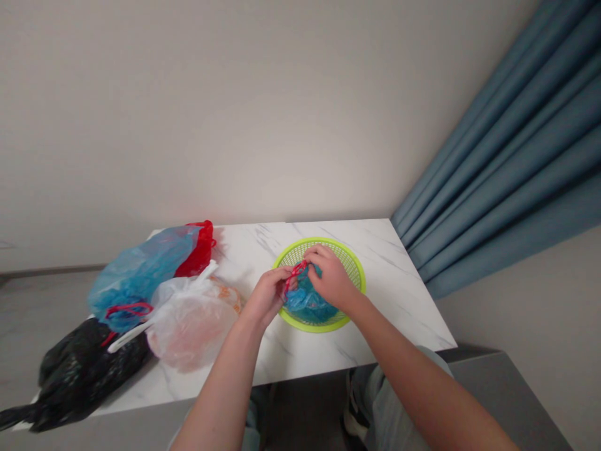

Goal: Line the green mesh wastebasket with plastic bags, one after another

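A blue plastic bag [310, 305] with a red drawstring [298, 269] lies in a lime-green plastic basket [359, 269]. My left hand [271, 291] is closed on the drawstring at the bag's left side, over the basket's rim. From the right, my right hand [331, 275] reaches over the bag, its fingers pinching the same drawstring near the bag's neck. The two hands are close together, with a short stretch of red string between them. What the bag contains is hard to make out through the plastic.
On the left of the white marble-patterned table [394, 307] lie a blue bag [145, 263] with red string, a red bag [200, 250], a whitish translucent bag [192, 326] and a black bag [89, 363]. Blue curtains [507, 138] hang at the right, beside the wall.
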Demonstrator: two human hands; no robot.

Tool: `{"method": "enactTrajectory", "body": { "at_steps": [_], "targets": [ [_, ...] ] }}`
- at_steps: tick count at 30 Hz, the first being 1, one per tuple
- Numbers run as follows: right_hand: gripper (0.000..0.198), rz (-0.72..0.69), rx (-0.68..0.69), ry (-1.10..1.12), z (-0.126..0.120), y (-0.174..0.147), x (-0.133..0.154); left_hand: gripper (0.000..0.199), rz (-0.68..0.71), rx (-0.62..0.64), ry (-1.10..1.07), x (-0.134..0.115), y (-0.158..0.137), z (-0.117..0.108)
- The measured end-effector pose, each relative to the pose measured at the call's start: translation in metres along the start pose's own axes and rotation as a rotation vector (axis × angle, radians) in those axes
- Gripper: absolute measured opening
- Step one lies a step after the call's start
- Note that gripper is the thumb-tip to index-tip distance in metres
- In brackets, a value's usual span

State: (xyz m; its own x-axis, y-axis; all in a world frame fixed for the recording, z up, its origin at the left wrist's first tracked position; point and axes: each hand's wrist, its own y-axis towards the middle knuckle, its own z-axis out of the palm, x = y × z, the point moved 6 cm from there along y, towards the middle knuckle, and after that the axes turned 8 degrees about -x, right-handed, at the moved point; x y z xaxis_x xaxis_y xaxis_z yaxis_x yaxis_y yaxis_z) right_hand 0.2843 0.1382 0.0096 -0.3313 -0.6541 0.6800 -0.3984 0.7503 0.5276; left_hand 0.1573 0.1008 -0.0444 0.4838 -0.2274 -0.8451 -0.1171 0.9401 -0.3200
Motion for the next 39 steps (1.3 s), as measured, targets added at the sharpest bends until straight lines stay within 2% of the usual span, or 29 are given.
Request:
{"method": "enactTrajectory", "body": {
  "at_steps": [3,7,8,12,16,19,21,23,25,27,30,34,39],
  "targets": [
    [0.024,0.01,0.024,0.096,0.0,-0.001,0.003,0.006,-0.002,-0.013,-0.034,0.0,0.001,-0.002],
    [0.007,0.077,-0.004,0.19,0.0,0.0,0.003,0.006,0.006,-0.032,-0.022,0.001,0.003,-0.002],
    [0.009,0.097,-0.018,0.193,0.0,0.001,0.001,0.007,0.014,-0.044,-0.012,0.001,0.003,-0.003],
    [0.02,0.15,-0.048,0.153,-0.001,0.001,-0.006,0.018,0.07,-0.187,-0.008,-0.002,0.006,-0.014],
    [0.036,0.241,-0.122,0.128,-0.012,0.0,-0.019,0.019,0.22,-0.37,-0.112,-0.014,0.012,-0.039],
    [0.044,0.442,-0.268,0.247,-0.026,-0.001,-0.039,0.016,0.362,-0.608,-0.238,-0.026,0.011,-0.069],
    [0.039,0.655,-0.403,0.478,-0.032,-0.005,-0.057,0.017,0.431,-0.719,-0.271,-0.031,0.008,-0.083],
    [0.031,0.866,-0.518,0.779,-0.032,-0.009,-0.07,0.018,0.462,-0.759,-0.238,-0.034,0.006,-0.087],
    [0.029,0.981,-0.587,1.027,-0.03,-0.009,-0.076,0.018,0.45,-0.773,-0.155,-0.032,0.004,-0.084],
    [0.035,0.989,-0.603,1.168,-0.031,-0.005,-0.075,0.02,0.434,-0.777,-0.062,-0.03,0.002,-0.077],
    [0.036,0.885,-0.557,1.216,-0.033,0.001,-0.068,0.021,0.462,-0.759,0.03,-0.027,0.001,-0.066],
    [0.017,0.694,-0.451,1.091,-0.034,0.004,-0.053,0.022,0.515,-0.744,0.108,-0.026,0.003,-0.061],
    [0.024,0.614,-0.315,0.988,-0.026,0.002,-0.044,0.021,0.524,-0.817,0.123,-0.022,0.006,-0.071]
  ]
}}
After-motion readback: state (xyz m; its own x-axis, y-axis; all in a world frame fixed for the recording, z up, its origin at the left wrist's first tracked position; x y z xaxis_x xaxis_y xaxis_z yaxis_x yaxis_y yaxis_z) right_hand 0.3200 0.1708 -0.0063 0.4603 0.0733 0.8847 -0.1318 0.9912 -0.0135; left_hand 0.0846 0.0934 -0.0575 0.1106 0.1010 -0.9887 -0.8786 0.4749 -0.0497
